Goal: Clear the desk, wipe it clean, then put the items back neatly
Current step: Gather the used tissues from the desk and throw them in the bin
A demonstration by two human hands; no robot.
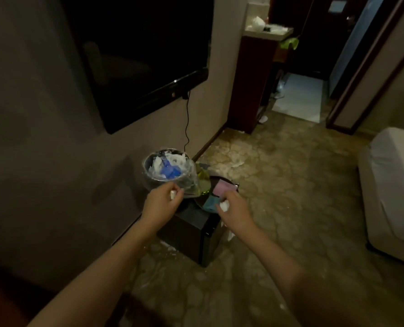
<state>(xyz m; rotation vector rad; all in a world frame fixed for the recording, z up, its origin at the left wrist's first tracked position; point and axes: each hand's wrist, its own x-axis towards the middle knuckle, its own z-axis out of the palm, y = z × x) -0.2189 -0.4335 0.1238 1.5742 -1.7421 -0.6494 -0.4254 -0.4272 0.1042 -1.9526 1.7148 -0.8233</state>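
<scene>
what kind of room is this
Probably a hotel room: a wall-mounted television, a white bed at the right, and a short entry hallway past a dark cabinet.

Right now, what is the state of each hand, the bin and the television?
Left hand: pinches a small white wad of tissue.
Right hand: grips a crumpled white tissue.
Waste bin: lined with clear plastic, filled with white and blue litter.
Television: off, screen dark.
</scene>
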